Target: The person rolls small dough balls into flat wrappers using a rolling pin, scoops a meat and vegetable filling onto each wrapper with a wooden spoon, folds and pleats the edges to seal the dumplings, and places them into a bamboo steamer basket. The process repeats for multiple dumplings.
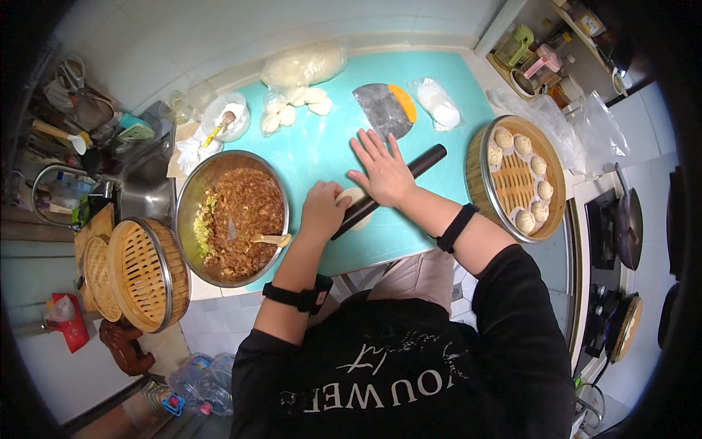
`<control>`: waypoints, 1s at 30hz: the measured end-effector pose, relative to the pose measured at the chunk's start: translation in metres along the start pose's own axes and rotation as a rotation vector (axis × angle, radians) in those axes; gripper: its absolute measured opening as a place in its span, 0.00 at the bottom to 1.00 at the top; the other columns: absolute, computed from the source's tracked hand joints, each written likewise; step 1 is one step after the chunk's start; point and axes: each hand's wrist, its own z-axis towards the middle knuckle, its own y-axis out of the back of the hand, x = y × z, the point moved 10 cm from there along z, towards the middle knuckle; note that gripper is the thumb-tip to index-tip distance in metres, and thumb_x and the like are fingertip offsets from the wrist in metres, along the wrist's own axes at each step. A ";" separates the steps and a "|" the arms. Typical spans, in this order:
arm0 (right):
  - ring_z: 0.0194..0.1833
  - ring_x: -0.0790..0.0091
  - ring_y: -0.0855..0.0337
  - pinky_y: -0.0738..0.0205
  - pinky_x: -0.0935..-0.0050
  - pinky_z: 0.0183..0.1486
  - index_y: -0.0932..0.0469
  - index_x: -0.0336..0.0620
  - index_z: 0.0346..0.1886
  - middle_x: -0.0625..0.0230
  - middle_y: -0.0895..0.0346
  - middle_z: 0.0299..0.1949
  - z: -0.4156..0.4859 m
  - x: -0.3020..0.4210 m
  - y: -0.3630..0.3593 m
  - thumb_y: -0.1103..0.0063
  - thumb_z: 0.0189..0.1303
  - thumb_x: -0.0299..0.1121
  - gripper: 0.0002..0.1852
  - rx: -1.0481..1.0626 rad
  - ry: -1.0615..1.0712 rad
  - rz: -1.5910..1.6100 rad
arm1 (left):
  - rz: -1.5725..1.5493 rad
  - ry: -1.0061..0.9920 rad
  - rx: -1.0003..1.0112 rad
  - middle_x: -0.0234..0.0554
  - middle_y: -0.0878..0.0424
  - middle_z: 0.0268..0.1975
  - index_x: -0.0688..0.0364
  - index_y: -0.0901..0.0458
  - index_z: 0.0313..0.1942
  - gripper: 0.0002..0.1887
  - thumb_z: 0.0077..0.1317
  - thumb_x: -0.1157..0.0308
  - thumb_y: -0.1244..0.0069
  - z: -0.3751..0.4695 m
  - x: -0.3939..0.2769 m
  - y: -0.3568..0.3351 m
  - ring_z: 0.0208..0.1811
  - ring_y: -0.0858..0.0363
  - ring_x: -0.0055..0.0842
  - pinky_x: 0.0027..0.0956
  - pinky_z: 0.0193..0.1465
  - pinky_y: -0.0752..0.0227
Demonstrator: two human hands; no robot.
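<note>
A thin, pale dough round (359, 220) lies on the turquoise mat (307, 145), partly covered by a dark rolling pin (428, 161) that crosses it at a slant. My left hand (322, 208) pinches the dough's left edge between thumb and fingers. On top of the pin lies the palm of my right hand (384, 171), flat, fingers spread and not wrapped around it. Just beyond my right fingertips is a grey dough scraper (379, 110) with an orange edge. Left of my left hand stands a metal bowl (186, 230) of brown minced filling (247, 208) with chopped pale-green bits and a spoon (271, 240).
Several filled buns (525, 221) ring the inside of a bamboo steamer (476, 159) at right. Dough pieces (316, 101) and a bagged dough lump (307, 63) sit at the back, near a flour tub (241, 123). Another steamer (178, 274) stands at left by the sink (145, 186).
</note>
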 end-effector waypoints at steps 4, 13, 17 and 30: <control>0.75 0.48 0.51 0.65 0.45 0.76 0.41 0.39 0.72 0.49 0.46 0.74 -0.032 0.009 0.014 0.57 0.70 0.55 0.35 0.108 0.036 0.017 | -0.084 0.064 -0.050 0.47 0.20 0.37 0.63 0.21 0.37 0.09 0.61 0.67 0.43 -0.002 0.008 0.007 0.40 0.21 0.44 0.45 0.45 0.28; 0.75 0.52 0.48 0.62 0.46 0.76 0.38 0.38 0.71 0.49 0.44 0.73 0.005 0.015 0.030 0.58 0.71 0.53 0.33 -0.027 -0.009 -0.016 | -0.010 -0.035 -0.088 0.48 0.22 0.35 0.64 0.21 0.36 0.10 0.63 0.66 0.45 -0.006 -0.002 0.007 0.39 0.22 0.43 0.45 0.43 0.30; 0.73 0.46 0.45 0.62 0.44 0.75 0.40 0.33 0.70 0.45 0.44 0.72 -0.039 0.011 0.016 0.52 0.68 0.51 0.36 0.208 -0.018 -0.038 | -0.096 0.148 -0.044 0.49 0.21 0.37 0.63 0.21 0.38 0.08 0.62 0.70 0.46 -0.011 0.017 0.003 0.42 0.23 0.47 0.48 0.45 0.29; 0.74 0.39 0.52 0.64 0.39 0.74 0.41 0.36 0.71 0.45 0.50 0.74 -0.057 0.010 0.024 0.52 0.67 0.55 0.38 0.195 -0.084 -0.030 | -0.082 0.245 -0.016 0.50 0.20 0.41 0.65 0.21 0.38 0.10 0.64 0.67 0.45 -0.025 0.032 0.012 0.44 0.21 0.46 0.46 0.47 0.29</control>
